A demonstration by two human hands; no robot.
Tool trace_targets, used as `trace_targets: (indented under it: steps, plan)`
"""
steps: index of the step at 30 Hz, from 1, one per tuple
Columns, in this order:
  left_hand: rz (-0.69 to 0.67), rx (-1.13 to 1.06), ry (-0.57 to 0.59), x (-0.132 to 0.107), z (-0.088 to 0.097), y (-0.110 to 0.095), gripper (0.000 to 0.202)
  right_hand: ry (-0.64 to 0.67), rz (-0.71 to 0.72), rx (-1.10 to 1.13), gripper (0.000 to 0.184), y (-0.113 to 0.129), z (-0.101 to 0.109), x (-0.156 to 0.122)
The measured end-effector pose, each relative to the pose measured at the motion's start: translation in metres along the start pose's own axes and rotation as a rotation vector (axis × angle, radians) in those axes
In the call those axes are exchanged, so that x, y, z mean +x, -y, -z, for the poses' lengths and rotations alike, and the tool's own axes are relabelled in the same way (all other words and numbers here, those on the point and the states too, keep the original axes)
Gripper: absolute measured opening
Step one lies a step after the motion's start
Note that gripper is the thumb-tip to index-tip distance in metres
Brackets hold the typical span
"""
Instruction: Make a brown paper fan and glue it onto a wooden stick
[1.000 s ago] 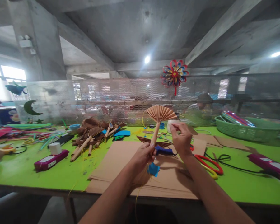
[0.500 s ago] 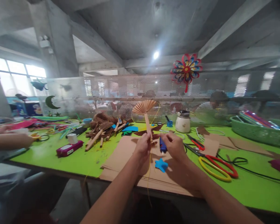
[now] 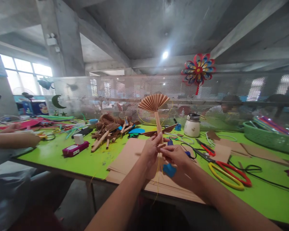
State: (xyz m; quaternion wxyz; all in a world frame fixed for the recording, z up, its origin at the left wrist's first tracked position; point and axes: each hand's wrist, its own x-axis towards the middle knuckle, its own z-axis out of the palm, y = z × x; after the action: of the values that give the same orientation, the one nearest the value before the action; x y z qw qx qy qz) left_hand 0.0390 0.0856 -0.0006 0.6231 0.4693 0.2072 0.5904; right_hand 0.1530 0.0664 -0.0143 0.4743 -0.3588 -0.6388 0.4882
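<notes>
My left hand (image 3: 152,150) is closed round the stick of a brown pleated paper fan (image 3: 154,102), holding it upright above a stack of brown card sheets (image 3: 127,157). My right hand (image 3: 174,155) is closed in a pinch at the lower end of the stick, right beside the left hand, where thin yellow string (image 3: 158,173) hangs down. A blue paper star (image 3: 170,170) lies on the card just under my right hand. A blue glue gun is partly hidden behind my hands.
Large scissors with red and yellow handles (image 3: 227,171) lie right of the card. A pile of finished brown fans (image 3: 108,130), a white jar (image 3: 192,127), a pink box (image 3: 75,149) and a green basket (image 3: 267,136) stand on the green table (image 3: 69,160). Another person's arm (image 3: 14,139) rests at left.
My right hand came down from the fan's head to the bottom of the stick beside my left hand. The view swung to the left, and another person's arm came into view there.
</notes>
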Motion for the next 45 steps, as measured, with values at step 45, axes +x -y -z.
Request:
trace_targets:
  steps: [45]
  plan:
    - [0.084,0.433,0.272,-0.010,-0.011,-0.002,0.036,-0.194,0.127,0.362,0.027,0.025,0.071,0.010]
